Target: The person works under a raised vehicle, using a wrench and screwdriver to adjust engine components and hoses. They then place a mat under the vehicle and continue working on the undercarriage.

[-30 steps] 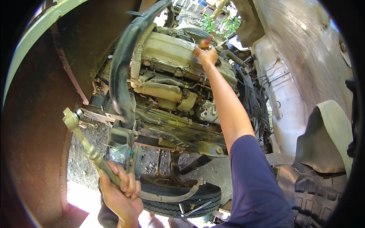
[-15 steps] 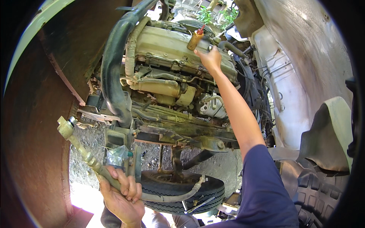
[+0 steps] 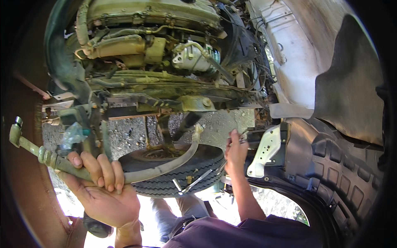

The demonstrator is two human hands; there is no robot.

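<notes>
A grey-green hose [image 3: 153, 171] with a metal fitting at its far-left end lies across my left hand [image 3: 103, 194], whose fingers wrap round it. Its free end curves up over the tire [image 3: 136, 165]. To the right of that tire is my right hand [image 3: 236, 151], raised with its fingers curled together. Something thin and dark shows by the fingertips, too small to name. A ratchet wrench [image 3: 197, 181] and a small brass-coloured piece [image 3: 189, 180] rest on the tire, between my hands.
The engine [image 3: 153, 12] fills the top, with a silver compressor [image 3: 192, 58] below it. A dark pipe [image 3: 62, 53] stands at left, near a clear plastic bag [image 3: 73, 136]. At right are a pale perforated bracket [image 3: 264, 153] and a black wheel-arch liner [image 3: 331, 161].
My right hand has come down from the engine cover, where it was beside an amber bottle, to beside the tire. The view has shifted lower; the bottle is out of sight. My left hand keeps the hose.
</notes>
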